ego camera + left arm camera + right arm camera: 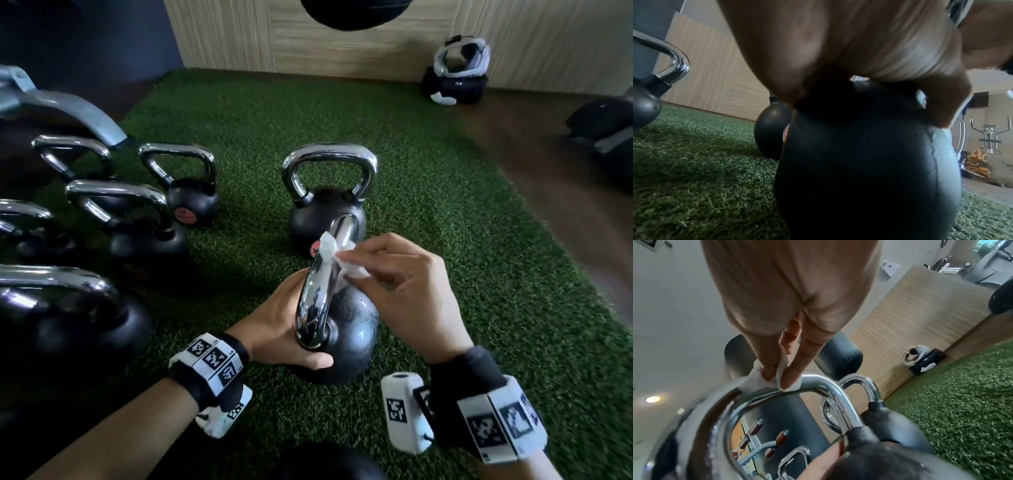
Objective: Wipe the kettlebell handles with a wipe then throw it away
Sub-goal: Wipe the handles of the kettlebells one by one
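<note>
While the left hand (287, 329) grips the near kettlebell (346, 342) on the turf (445, 240), fingers curled round its body below the handle (325, 270), the right hand (411, 294) pinches a white wipe (337, 253) against that handle's top. A second kettlebell (325, 205) stands just behind, a row of kettlebells (137, 222) to the left, and a headset (457, 68) by the wall.

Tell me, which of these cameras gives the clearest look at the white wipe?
The right wrist view: the wipe fills the close foreground, pinched by the right hand against the chrome handle. The head view shows it smaller, wrapped over that handle. The left wrist view shows none of it, only the left hand on the black kettlebell.
</note>
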{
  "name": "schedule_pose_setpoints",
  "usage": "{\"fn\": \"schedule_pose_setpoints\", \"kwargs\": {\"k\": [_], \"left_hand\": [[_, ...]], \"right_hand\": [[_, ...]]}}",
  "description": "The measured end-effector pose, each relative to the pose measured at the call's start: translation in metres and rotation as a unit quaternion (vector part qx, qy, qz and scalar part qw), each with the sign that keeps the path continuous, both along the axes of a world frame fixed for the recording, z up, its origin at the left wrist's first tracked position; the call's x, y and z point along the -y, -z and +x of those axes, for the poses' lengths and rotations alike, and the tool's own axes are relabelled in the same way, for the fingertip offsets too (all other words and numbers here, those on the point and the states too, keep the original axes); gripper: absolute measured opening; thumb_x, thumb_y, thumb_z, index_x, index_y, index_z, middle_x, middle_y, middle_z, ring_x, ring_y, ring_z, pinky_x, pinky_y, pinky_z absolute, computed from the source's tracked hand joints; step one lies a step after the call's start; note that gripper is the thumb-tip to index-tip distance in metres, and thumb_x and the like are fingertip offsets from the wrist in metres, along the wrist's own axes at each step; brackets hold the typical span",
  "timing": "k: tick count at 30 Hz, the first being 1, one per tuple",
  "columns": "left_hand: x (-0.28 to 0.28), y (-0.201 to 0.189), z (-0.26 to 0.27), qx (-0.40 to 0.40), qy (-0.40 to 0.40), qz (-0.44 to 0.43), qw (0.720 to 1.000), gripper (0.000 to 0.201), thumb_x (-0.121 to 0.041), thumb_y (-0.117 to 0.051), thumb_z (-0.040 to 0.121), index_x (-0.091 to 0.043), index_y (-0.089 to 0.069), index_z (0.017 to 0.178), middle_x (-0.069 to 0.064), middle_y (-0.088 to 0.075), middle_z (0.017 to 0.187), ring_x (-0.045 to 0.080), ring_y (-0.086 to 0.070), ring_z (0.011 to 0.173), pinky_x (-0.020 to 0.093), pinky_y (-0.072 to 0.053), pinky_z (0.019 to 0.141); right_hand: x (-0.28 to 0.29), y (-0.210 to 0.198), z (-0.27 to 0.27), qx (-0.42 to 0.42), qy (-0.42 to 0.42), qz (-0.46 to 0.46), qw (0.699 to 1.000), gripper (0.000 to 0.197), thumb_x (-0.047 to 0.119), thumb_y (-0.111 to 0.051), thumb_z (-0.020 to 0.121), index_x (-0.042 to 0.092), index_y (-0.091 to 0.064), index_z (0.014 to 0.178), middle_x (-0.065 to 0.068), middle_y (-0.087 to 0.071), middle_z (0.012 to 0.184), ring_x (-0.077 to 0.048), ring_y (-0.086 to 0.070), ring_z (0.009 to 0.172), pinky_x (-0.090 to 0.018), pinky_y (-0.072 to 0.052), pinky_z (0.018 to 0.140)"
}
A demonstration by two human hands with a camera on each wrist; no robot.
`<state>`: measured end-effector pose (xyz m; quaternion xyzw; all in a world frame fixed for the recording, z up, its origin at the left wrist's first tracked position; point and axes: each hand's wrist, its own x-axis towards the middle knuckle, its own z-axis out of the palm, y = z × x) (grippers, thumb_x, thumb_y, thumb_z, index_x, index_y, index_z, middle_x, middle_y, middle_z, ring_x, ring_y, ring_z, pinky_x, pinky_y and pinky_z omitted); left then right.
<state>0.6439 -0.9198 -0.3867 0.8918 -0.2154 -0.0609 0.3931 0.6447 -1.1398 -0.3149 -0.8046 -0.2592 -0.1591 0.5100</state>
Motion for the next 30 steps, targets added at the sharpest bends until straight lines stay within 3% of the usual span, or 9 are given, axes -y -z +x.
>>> {"fn": "schedule_pose_setpoints", "kwargs": {"k": [4,6,10,13,18,20,22,27,30], "left_hand": [[-0.002,0.002,0.0,0.02,-0.001,0.01,1.0,0.131,-0.034,-0.1,0.058,-0.08,-0.001,0.132,-0.024,-0.03,0.15,-0.011,-0.029,0.141,0.013,-0.023,0.12],[-0.002,0.003,-0.001,0.034,0.001,0.013,0.999,0.13,-0.031,-0.1,0.059,-0.074,-0.004,0.134,-0.026,-0.028,0.148,-0.021,-0.024,0.137,0.006,-0.019,0.116],[0.001,0.006,-0.002,0.014,0.004,-0.027,1.0,0.122,-0.032,-0.098,0.061,-0.04,-0.022,0.155,-0.005,-0.04,0.156,0.011,-0.037,0.148,0.041,-0.032,0.124],[0.002,0.006,-0.003,-0.006,0.012,-0.045,0.999,0.116,-0.032,-0.096,0.062,-0.043,-0.027,0.154,-0.004,-0.045,0.155,0.018,-0.044,0.145,0.05,-0.037,0.12],[0.0,0.008,-0.004,-0.01,0.008,-0.035,0.999,0.111,-0.04,-0.093,0.063,-0.042,-0.026,0.152,-0.002,-0.047,0.151,0.017,-0.047,0.142,0.048,-0.039,0.119],[0.001,0.003,-0.007,-0.027,0.003,-0.028,0.999,0.113,-0.052,-0.088,0.058,-0.065,-0.015,0.143,-0.009,-0.046,0.149,0.009,-0.047,0.139,0.038,-0.038,0.121],[0.003,-0.001,-0.009,-0.025,0.001,-0.004,1.0,0.103,-0.059,-0.082,0.054,-0.067,-0.021,0.136,-0.018,-0.047,0.135,-0.001,-0.048,0.128,0.024,-0.038,0.117],[0.002,0.001,-0.006,-0.001,-0.02,-0.019,1.0,0.107,-0.025,-0.1,0.058,-0.06,-0.024,0.126,-0.027,-0.043,0.129,0.002,-0.05,0.123,0.012,-0.038,0.11],[0.002,0.0,-0.009,0.007,-0.012,-0.054,0.998,0.119,-0.021,-0.1,0.059,-0.08,-0.018,0.122,-0.028,-0.04,0.135,-0.012,-0.045,0.127,0.007,-0.033,0.11]], "right_hand": [[-0.003,-0.003,0.001,-0.04,0.013,0.023,0.999,0.023,0.009,-0.083,0.084,0.021,-0.082,0.104,0.012,-0.074,0.097,0.002,-0.064,0.074,-0.008,-0.047,0.064],[-0.003,-0.002,-0.001,-0.074,0.023,0.061,0.995,0.024,0.01,-0.085,0.081,0.023,-0.081,0.1,0.009,-0.076,0.094,-0.002,-0.07,0.079,-0.015,-0.055,0.071],[-0.002,0.002,-0.02,-0.191,-0.063,0.088,0.976,0.02,0.009,-0.089,0.074,0.02,-0.079,0.089,-0.001,-0.081,0.088,-0.022,-0.079,0.077,-0.044,-0.065,0.077],[-0.003,0.007,-0.022,-0.227,-0.103,0.079,0.965,0.021,0.006,-0.092,0.071,0.019,-0.079,0.082,-0.005,-0.08,0.085,-0.029,-0.078,0.08,-0.053,-0.063,0.083],[-0.002,0.0,-0.022,-0.216,-0.102,0.022,0.971,0.023,0.008,-0.096,0.064,0.016,-0.077,0.075,0.0,-0.079,0.079,-0.021,-0.077,0.073,-0.035,-0.064,0.073],[-0.003,0.003,-0.025,-0.218,-0.106,-0.01,0.97,0.024,0.011,-0.097,0.063,0.017,-0.075,0.071,0.002,-0.078,0.077,-0.016,-0.076,0.07,-0.029,-0.063,0.069],[-0.006,0.013,-0.026,-0.22,-0.1,-0.032,0.97,0.027,0.014,-0.099,0.061,0.021,-0.073,0.068,0.004,-0.077,0.075,-0.014,-0.074,0.067,-0.029,-0.062,0.067],[-0.004,0.03,-0.022,-0.202,-0.085,-0.087,0.972,0.022,0.018,-0.096,0.067,0.023,-0.076,0.075,0.008,-0.077,0.077,-0.005,-0.072,0.067,-0.021,-0.059,0.067],[0.002,0.028,-0.01,-0.227,-0.089,-0.014,0.97,0.03,0.002,-0.087,0.076,0.021,-0.08,0.099,0.004,-0.081,0.092,-0.009,-0.077,0.084,-0.023,-0.06,0.08]]}}
